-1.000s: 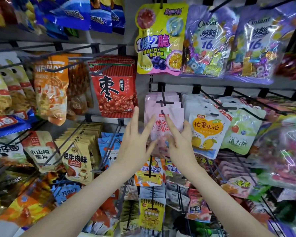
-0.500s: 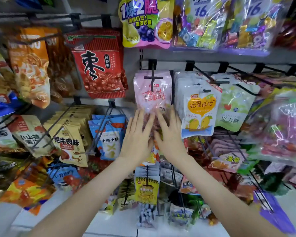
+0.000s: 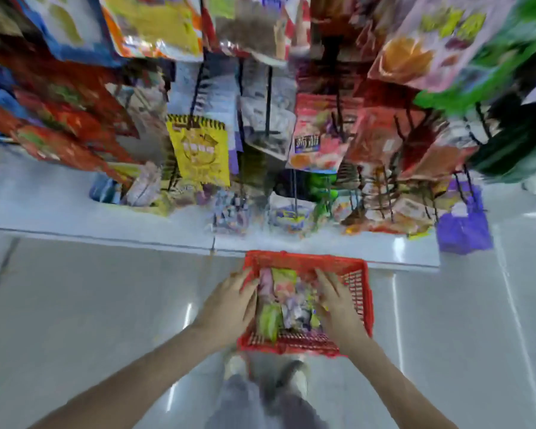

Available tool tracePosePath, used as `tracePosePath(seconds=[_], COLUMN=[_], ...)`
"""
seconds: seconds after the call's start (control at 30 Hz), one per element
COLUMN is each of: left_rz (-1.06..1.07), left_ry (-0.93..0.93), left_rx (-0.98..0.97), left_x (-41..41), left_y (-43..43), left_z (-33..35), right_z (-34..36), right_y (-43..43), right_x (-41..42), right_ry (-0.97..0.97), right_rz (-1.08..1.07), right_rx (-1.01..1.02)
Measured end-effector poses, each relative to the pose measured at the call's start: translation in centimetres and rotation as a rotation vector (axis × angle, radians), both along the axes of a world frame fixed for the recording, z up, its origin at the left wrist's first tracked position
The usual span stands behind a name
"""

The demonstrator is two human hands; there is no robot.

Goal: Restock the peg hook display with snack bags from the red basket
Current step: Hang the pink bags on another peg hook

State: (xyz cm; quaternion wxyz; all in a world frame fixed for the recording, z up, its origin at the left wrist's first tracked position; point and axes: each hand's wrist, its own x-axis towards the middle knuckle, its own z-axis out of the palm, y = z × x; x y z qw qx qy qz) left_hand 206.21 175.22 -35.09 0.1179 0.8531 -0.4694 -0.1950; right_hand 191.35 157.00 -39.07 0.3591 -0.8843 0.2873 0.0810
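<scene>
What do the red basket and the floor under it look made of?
Red basket: probably moulded plastic, going by its slotted lattice walls and even red colour; finish unclear in the blur. Floor: likely glazed tile, pale and glossy, with light streaks reflected and thin joint lines.

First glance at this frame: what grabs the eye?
The red basket on the pale floor at bottom centre, with the left hand at its left rim and the right hand over its snack bags; blur hides any grip. Above, a yellow bag hangs mid-display among crowded pegs.
</scene>
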Motion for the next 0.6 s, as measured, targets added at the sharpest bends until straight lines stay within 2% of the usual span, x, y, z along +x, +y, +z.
tracePosePath(seconds=[0.1, 0.2, 0.4, 0.47, 0.53, 0.6], left_rz=[-0.03, -0.071, -0.048, -0.05, -0.027, -0.022], left_ry=[0.049, 0.02, -0.134, -0.186, -0.223, -0.232], left_rx=[0.058, 0.103, 0.075, 0.034, -0.034, -0.107], left_x=[-1.5, -1.8, -0.5, 0.2, 0.8, 1.2], left_y=[0.2, -0.1, -0.5, -0.4, -0.2, 0.0], left_z=[-9.8, -19.2, -34.7, -38.4, -41.4, -43.5], right_z=[-9.5, -19.2, -37.5, -42.8, -46.9, -49.7], right_y=[-0.4, -0.9, 0.4, 1.0, 0.9, 0.4], right_x=[-4.0, -5.3, -0.2, 1.8, 3.2, 3.9], right_ry=[0.142, 0.216, 0.282, 0.354, 0.452, 0.441], right_rz=[-0.063, -0.002, 0.336, 0.494, 0.643, 0.757], right_rx=[0.012, 0.017, -0.023, -0.129, -0.322, -0.536])
